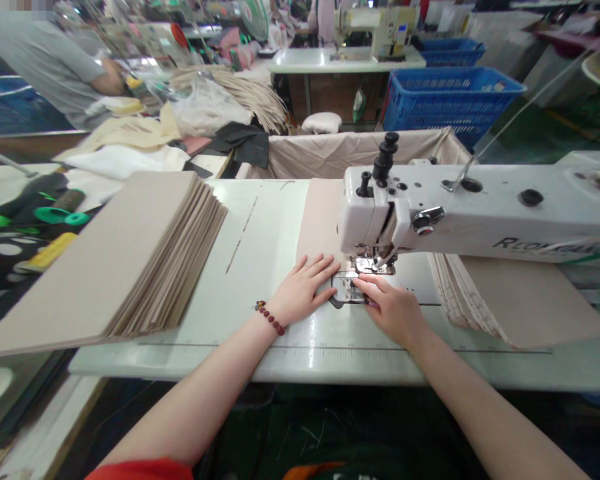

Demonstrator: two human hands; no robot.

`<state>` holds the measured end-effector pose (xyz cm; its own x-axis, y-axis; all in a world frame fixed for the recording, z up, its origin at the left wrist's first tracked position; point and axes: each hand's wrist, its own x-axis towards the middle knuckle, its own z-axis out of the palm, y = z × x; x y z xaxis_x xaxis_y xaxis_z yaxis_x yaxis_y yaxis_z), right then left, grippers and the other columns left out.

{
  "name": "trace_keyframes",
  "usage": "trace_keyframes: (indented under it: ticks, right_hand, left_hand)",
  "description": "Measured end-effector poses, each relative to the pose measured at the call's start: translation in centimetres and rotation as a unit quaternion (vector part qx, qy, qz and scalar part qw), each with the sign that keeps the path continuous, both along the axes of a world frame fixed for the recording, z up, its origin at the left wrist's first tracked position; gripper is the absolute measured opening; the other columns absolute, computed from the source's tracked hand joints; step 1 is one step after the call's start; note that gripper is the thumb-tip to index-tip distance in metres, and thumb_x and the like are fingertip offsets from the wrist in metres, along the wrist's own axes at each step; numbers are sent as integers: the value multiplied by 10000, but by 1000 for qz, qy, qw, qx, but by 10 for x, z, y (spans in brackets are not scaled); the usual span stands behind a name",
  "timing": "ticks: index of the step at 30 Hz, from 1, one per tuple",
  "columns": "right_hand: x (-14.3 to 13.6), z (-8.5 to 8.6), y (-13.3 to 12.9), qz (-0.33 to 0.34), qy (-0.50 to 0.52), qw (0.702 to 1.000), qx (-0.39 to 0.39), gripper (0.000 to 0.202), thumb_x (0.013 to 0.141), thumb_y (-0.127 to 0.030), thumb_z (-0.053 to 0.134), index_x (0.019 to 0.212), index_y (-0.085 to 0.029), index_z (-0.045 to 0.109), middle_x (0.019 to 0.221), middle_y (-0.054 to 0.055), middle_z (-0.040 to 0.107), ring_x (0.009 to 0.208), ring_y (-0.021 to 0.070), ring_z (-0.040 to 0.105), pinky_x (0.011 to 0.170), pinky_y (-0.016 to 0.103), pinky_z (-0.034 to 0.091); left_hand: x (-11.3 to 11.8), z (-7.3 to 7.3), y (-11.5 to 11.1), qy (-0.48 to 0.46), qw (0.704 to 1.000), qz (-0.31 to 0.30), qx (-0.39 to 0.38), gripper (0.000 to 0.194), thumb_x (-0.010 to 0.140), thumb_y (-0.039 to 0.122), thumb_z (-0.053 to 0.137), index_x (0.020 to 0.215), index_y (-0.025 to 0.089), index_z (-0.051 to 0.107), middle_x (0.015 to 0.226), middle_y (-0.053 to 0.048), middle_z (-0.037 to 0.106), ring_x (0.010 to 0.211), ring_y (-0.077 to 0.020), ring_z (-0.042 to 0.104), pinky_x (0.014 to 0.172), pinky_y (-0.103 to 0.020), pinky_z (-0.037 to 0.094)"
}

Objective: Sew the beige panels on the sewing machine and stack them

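Pale tabletop (pixel 260 240) beneath a sewing machine (pixel 460 217) bears the left hand (pixel 307 287), spread and empty, and right hand (pixel 393 310), grip unclear.

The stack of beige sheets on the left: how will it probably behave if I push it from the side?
The stack of beige sheets would probably shift in layers, since its many thin edges lie unevenly. It may feel fairly stiff, as the top sheet lies flat without visible folds.

White metal sewing machine (pixel 480 217), cropped right.
It hides part of a flat beige panel (pixel 317 217); grey-shirted person (pixel 45 60) blurred.
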<state>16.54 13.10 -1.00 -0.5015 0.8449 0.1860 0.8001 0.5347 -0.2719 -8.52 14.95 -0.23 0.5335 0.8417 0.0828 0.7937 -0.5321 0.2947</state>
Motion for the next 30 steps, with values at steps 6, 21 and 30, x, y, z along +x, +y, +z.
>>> trace_keyframes:
  ticks: [6, 21, 30]
  right_hand:
    - [0, 0, 1, 2, 8, 1000, -11, 509, 885, -169, 535, 1379, -292, 529, 1413, 12, 553, 1129, 216, 619, 916, 353, 525]
    - [0, 0, 2, 2, 12, 1000, -17, 514, 878, -152, 540, 1373, -289, 535, 1414, 7, 552, 1178, 217, 596, 914, 353, 533]
    - [1, -3, 3, 3, 24, 1000, -20, 500, 882, -153, 544, 1364, -287, 548, 1396, 11, 568, 1160, 219, 608, 941, 366, 530]
  left_hand:
    - [2, -3, 0, 11, 1000, 13, 11, 598, 1006, 501, 395, 1550, 307, 241, 1602, -16, 254, 1493, -242, 175, 1226, -483, 88]
    - [2, -1, 0, 32, 999, 15, 20, 615, 1006, 509, 390, 1555, 285, 228, 1605, -12, 244, 1499, -244, 142, 1228, -486, 56]
    - [3, -2, 0, 55, 997, 20, 42, 663, 1000, 521, 391, 1567, 239, 195, 1613, -21, 209, 1505, -252, 100, 1231, -489, 42]
